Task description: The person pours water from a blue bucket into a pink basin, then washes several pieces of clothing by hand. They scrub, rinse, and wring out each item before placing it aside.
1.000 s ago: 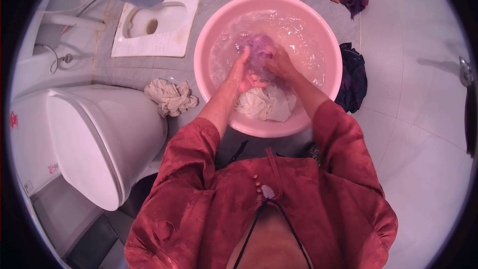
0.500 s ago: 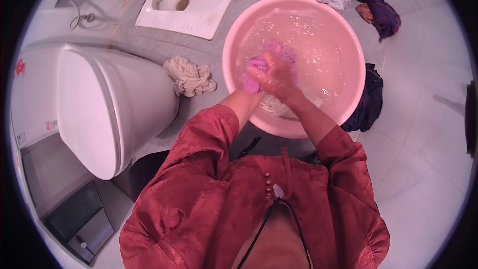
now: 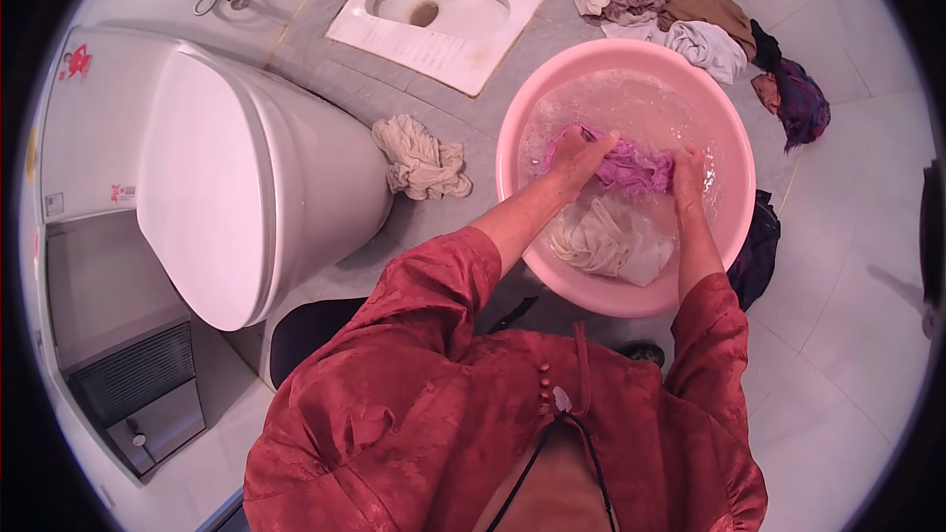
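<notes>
Pale floor tiles point(image 3: 867, 355) run under everything: a white seated toilet with its lid down point(image 3: 227, 177) toward the left, a squat pan point(image 3: 443, 10) set into the floor at the far edge, and a round pink basin point(image 3: 517, 128) standing on the floor right in front of the person, close enough for both arms to reach in without stretching. Soapy water fills the basin, and a purple cloth point(image 3: 631, 166) lies bunched at its middle, half sunk. The left hand point(image 3: 581, 153) is closed on the cloth's left end, fingers curled into the fabric; the right hand point(image 3: 687, 169) is clenched on its right end, so the cloth is drawn taut-ish between them just at the water's surface. A whitish garment point(image 3: 606, 241) sags against the basin's near wall, out of the hands' way. A twisted cream cloth point(image 3: 419, 158) sits on the floor just beside the basin's left rim, a heap of mixed clothes point(image 3: 680, 15) lies past its far rim, and a dark garment point(image 3: 757, 251) is tucked against its right side. Foam and water hide the fingertips and the lower part of the purple cloth, so it is probably one piece, though that is not certain. The red-sleeved torso point(image 3: 473, 414) covers the floor nearest the person.
</notes>
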The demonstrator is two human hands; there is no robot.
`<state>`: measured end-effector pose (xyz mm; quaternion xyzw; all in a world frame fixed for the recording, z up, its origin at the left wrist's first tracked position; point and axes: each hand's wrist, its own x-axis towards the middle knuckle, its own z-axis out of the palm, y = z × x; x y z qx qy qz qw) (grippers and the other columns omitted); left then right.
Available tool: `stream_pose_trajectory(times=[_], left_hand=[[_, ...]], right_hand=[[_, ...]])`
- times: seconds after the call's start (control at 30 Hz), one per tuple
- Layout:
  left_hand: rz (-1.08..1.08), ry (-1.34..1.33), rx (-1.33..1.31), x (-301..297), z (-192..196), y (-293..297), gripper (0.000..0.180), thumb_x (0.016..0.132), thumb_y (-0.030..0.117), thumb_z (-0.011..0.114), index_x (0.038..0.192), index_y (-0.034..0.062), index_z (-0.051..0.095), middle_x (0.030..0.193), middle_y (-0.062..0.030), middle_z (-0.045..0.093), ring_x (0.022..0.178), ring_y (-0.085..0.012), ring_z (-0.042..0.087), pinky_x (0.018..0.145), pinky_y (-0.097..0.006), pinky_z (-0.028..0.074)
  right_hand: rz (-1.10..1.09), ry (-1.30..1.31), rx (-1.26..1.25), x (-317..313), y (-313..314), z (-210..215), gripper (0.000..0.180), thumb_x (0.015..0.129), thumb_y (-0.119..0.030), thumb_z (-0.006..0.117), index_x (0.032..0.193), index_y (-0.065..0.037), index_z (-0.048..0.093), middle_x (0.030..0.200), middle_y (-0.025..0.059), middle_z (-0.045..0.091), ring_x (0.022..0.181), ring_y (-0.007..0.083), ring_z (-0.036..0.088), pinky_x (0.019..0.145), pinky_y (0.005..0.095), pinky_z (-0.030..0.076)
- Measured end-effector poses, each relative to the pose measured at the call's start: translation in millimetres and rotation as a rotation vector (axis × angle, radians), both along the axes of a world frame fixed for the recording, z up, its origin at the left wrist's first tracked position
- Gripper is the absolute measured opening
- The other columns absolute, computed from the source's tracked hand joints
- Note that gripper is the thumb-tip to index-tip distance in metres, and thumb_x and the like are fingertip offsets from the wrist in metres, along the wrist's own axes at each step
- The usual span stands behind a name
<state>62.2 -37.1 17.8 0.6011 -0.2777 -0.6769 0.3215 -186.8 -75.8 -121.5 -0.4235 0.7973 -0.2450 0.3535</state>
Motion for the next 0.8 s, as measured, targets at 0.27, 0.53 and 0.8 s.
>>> stream_pose_trajectory(times=[0.27,0.53,0.8], left_hand=[[0.08,0.255,0.231,16.6,-40.4,7.0,0.085,0.08,0.058,0.061,0.142,0.0111,0.028,0.147,-0.0204,0.026,0.134,-0.044,0.027,0.099,-0.071,0.022],[0.16,0.525,0.396,11.7,-28.0,2.3,0.092,0.079,0.074,0.047,0.14,0.0063,0.033,0.137,-0.0236,0.04,0.123,-0.0475,0.041,0.101,-0.066,0.027],[0.126,0.854,0.118,18.0,-55.2,-4.0,0.064,0.086,0.055,0.057,0.121,0.0018,0.049,0.109,-0.0155,0.059,0.098,-0.0307,0.06,0.088,-0.043,0.05]], right_hand=[[0.499,0.271,0.471,61.9,14.7,54.3,0.055,0.078,-0.037,0.063,0.122,-0.007,0.057,0.125,0.0232,0.054,0.118,0.0336,0.051,0.094,0.0406,0.044],[0.398,-0.877,0.076,122.8,41.0,149.4,0.024,0.075,-0.013,0.061,0.097,-0.004,0.062,0.08,0.0017,0.059,0.071,0.0086,0.055,0.06,0.0241,0.045],[0.79,-0.743,-0.169,158.9,74.4,176.3,0.019,0.073,-0.015,0.062,0.087,-0.003,0.058,0.067,0.0042,0.051,0.064,0.0122,0.053,0.058,0.028,0.042]])
